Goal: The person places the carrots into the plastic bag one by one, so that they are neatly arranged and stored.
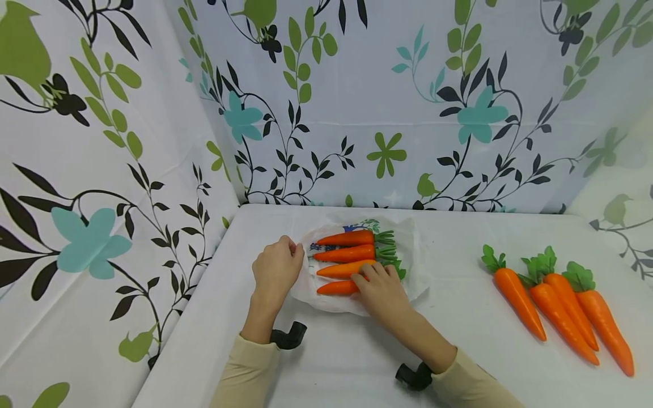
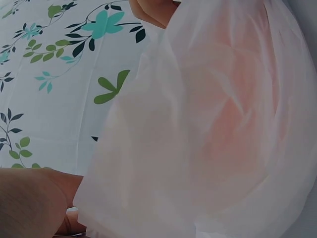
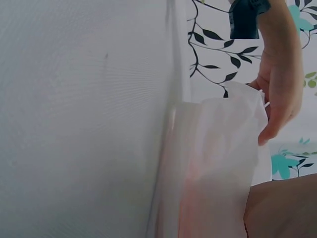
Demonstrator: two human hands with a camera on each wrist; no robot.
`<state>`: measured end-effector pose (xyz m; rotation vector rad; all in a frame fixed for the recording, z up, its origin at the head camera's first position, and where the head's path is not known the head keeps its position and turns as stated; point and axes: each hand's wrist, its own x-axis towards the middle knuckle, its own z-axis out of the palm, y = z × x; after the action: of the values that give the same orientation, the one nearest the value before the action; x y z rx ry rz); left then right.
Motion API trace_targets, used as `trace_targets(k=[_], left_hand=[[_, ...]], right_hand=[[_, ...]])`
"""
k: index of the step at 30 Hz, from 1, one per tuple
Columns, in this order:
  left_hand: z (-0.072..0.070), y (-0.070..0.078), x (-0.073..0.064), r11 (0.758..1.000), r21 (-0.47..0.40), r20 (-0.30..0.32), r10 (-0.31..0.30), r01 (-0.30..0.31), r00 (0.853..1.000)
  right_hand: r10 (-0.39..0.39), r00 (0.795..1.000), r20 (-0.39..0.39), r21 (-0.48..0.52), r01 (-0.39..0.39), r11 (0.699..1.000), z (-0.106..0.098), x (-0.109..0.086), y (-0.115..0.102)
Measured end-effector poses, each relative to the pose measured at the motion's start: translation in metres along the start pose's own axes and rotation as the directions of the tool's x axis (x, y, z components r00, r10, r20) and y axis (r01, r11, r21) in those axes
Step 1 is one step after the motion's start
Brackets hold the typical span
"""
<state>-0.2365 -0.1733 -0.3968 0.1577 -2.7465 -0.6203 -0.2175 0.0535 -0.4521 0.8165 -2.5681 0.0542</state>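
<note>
Several orange toy carrots [image 1: 344, 253] lie side by side on a thin white plastic bag [image 1: 415, 243], tips left and green tops right. The bag's near side bulges up in the left wrist view, with orange showing faintly through it. My left hand [image 1: 278, 266] pinches the bag's left edge with curled fingers; the right wrist view shows this hand [image 3: 282, 94] at the bag's rim too. My right hand [image 1: 382, 289] curls over the nearest carrot [image 1: 336, 288], hiding its top end. In the right wrist view the bag covers most of the right hand's fingers.
More carrots with leafy tops [image 1: 517, 303] lie in a group at the right of the white table [image 1: 459, 351]. A flower-patterned cloth [image 1: 326, 124] hangs behind the table and along its left side. Black wrist mounts [image 1: 289, 335] sit at both wrists.
</note>
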Motion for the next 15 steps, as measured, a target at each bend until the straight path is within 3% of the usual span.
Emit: trace_targets(k=[6, 15], left_hand=[[0.000, -0.001, 0.000, 1.000, -0.003, 0.004, 0.002, -0.002, 1.000], [-0.001, 0.000, 0.000, 1.000, 0.001, 0.005, 0.001, -0.001, 1.000]], right_hand=[[0.025, 0.999, -0.026, 0.068, -0.023, 0.997, -0.008, -0.003, 0.004], [0.074, 0.997, -0.037, 0.092, -0.071, 0.993, -0.022, -0.010, 0.016]])
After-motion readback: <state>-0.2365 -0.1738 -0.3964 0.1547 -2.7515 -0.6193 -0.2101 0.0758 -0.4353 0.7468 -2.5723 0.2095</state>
